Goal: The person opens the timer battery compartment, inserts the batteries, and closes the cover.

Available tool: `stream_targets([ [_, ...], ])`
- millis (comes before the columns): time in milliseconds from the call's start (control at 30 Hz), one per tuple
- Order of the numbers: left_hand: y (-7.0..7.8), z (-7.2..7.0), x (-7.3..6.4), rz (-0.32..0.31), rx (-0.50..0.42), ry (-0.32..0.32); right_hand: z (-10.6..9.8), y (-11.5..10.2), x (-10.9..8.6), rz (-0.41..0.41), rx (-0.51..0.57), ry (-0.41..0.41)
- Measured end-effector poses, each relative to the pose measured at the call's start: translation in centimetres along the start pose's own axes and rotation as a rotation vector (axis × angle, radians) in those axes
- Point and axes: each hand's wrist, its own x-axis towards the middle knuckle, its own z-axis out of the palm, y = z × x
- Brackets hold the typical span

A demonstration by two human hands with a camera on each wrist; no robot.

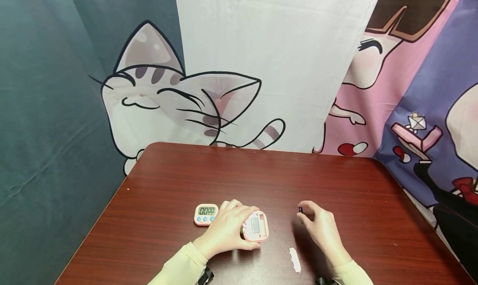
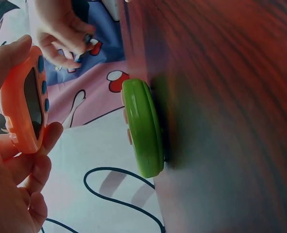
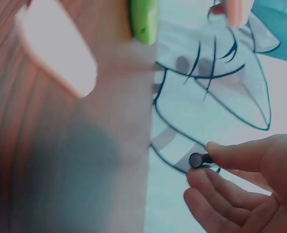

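My left hand (image 1: 228, 227) holds a pink digital timer (image 1: 256, 226) by its edges, above the table. Its back faces up in the head view, with the battery compartment uncovered; the left wrist view shows its dark screen and blue buttons. My right hand (image 1: 324, 229) is apart from it to the right, pinching a small dark cylinder, apparently a battery (image 3: 196, 160), between thumb and fingers. On the table below, a white battery cover (image 1: 295, 260) lies between the hands. A green timer (image 2: 143, 128) stands on the table near my left hand, mostly hidden in the head view.
Just left of my left hand, a pale timer (image 1: 206, 215) with a 00:00 display and blue buttons lies on the brown wooden table (image 1: 168, 252). A printed cloth (image 1: 291, 69) with cartoon figures hangs behind the table's far edge.
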Motion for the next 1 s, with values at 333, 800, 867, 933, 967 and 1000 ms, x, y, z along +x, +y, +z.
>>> stream_targets([
  [333, 0.1, -0.1, 0.0, 0.0, -0.004, -0.007, -0.6, -3.7, -0.2, -0.089, 0.135, 0.059],
  [800, 0.5, -0.3, -0.1, 0.035, -0.015, 0.003, 0.2, -7.3, -1.5, -0.284, 0.3, 0.116],
  [867, 0.6, -0.4, -0.1, 0.038, -0.012, 0.001, 0.3, -7.5, -1.6, -0.325, 0.301, 0.109],
  [933, 0.6, -0.4, -0.2, 0.039, -0.013, -0.002, 0.4, -7.6, -1.8, -0.359, 0.294, 0.1],
  [967, 0.6, -0.5, -0.2, 0.039, -0.012, -0.002, 0.5, -7.7, -1.9, -0.376, 0.291, 0.099],
  [1000, 0.7, -0.5, -0.2, 0.039, -0.012, -0.002, 0.5, -7.7, -2.0, -0.39, 0.284, 0.099],
])
